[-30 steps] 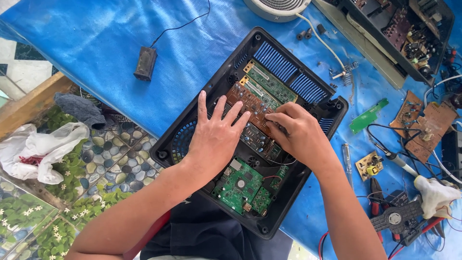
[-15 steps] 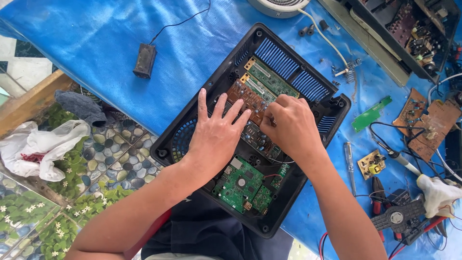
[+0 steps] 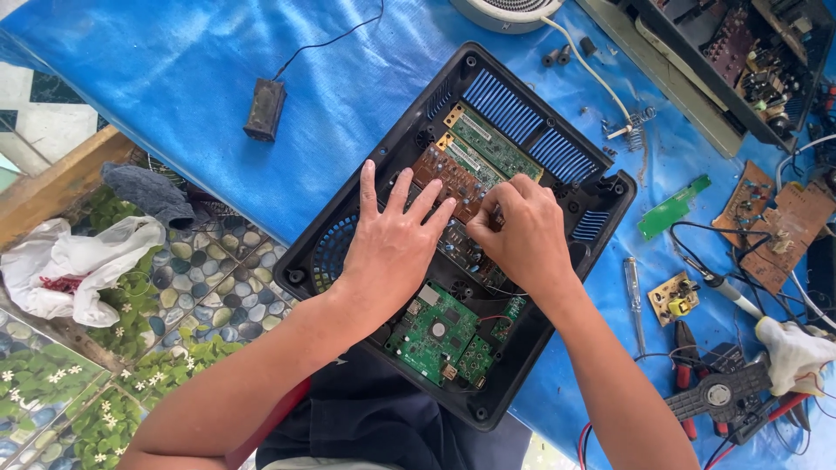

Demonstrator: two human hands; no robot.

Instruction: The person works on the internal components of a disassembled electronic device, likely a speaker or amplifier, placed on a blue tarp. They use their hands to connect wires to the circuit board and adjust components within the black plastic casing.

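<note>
We see an open black plastic casing [image 3: 348, 228] lying on the blue tarp [image 3: 174, 70], with circuit boards inside: a brown board [image 3: 446, 178] and a green strip board [image 3: 492, 144] toward 12 o'clock, and a green square board [image 3: 440, 331] toward 6 o'clock. Our left hand [image 3: 392, 248] lies flat on the casing's middle, fingers spread wide. Our right hand [image 3: 522, 235], at 3 o'clock of the left, is curled narrow with fingertips pinched on the brown board's edge; what they pinch we cannot tell.

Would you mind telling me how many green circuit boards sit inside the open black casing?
2: one green board by the blue vents, one green board at the near end. The hands may hide more.
</note>
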